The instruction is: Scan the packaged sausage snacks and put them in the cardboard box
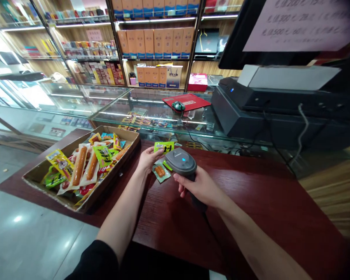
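Observation:
My left hand pinches a green-yellow snack packet by its left end. My right hand is wrapped round the handle of a dark grey barcode scanner, which shows a blue light on top. The scanner's head is just right of and below the packet. On the red-brown table, beside my left hand, lies a clear packet with small sausages. Another green packet shows partly behind the scanner. A cable runs down from the scanner's handle.
A cardboard box of mixed packaged sausages and snacks stands at the left. Behind the table is a glass display counter with a mouse on a red mat. Black checkout equipment occupies the right, with stocked shelves behind.

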{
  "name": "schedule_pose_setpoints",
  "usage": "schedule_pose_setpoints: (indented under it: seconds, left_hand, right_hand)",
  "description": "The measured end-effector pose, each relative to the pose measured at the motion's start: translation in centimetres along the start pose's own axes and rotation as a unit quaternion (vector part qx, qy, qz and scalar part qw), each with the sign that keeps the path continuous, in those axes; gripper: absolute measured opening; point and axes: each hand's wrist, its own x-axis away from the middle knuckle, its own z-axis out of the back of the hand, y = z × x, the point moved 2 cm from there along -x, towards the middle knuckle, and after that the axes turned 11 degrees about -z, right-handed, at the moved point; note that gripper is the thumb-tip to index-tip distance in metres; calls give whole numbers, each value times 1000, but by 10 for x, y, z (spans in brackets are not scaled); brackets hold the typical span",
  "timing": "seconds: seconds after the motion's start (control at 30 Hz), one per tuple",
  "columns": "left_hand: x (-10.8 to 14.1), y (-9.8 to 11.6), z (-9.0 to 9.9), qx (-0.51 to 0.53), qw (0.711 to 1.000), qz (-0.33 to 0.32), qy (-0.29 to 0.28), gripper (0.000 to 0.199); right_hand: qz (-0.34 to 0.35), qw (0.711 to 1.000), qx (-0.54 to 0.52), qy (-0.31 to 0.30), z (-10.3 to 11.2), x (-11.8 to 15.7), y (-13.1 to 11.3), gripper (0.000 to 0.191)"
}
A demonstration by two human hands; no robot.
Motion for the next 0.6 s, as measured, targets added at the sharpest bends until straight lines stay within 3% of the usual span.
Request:
schedule_pose_setpoints:
  seconds: [0.47,0.6]
  left_hand:
    - [0,-8,3,-44,996,-64,-36,47]
    - [2,-5,2,-38,998,-46,-26,45]
  right_hand:
    - [-6,1000,11,9,-2,-1,0,35]
    - [1,1000,12,9,-1,-2,1,34]
